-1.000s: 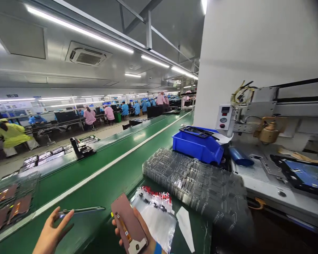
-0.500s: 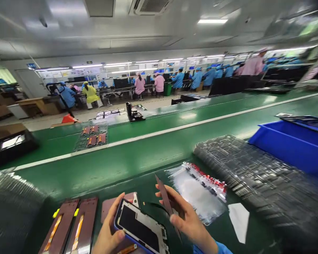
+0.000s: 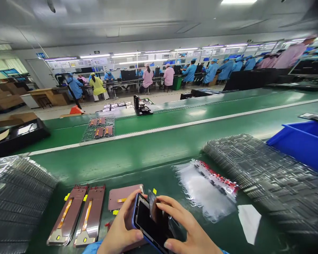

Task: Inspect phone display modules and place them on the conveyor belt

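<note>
A blue-edged phone (image 3: pixel 146 221) sits tilted between two bare hands at the near middle of a green table (image 3: pixel 165 181). The left hand (image 3: pixel 122 227) grips its left side; the right hand (image 3: pixel 187 222) pinches a thin dark sheet (image 3: pixel 154 211) angled over the phone's face, though whether the two touch is unclear. Half a second ago the right hand held a thin panel well apart, to the right; now both hands meet at the phone, suggesting the work has turned to that face. A brown screen (image 3: pixel 119 195) lies just beyond, two stacks of screens (image 3: pixel 91 215) left, plastic bags (image 3: pixel 206 188) and white paper (image 3: pixel 249 223) right.
</note>
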Demonstrator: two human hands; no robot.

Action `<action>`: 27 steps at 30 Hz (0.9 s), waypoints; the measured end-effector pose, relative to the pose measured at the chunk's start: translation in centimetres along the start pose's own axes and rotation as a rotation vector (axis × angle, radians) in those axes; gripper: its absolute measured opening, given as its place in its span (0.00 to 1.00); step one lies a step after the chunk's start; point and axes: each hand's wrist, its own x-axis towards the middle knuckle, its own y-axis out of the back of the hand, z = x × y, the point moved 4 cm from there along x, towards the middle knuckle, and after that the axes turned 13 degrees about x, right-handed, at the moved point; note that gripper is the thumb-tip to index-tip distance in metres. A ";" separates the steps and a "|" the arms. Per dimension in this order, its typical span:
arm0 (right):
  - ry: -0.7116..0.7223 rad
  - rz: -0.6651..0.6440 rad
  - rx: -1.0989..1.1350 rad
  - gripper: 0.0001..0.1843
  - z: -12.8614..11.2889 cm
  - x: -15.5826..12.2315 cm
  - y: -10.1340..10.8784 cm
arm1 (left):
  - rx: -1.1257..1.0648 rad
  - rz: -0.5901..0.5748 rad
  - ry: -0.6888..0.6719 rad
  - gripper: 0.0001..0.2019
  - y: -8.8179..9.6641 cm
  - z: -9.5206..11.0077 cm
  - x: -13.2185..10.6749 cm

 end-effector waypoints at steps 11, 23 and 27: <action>0.120 -0.036 -0.179 0.34 -0.6 -0.3 -2.1 | 0.047 -0.015 -0.002 0.45 -0.9 -0.3 0.0; 0.119 -0.066 -0.203 0.34 -0.5 -0.4 -2.2 | 0.024 -0.051 -0.002 0.44 -1.2 0.3 0.0; 0.132 -0.069 -0.216 0.34 -0.8 -0.3 -2.2 | 0.047 -0.060 -0.009 0.42 -1.4 0.4 -0.1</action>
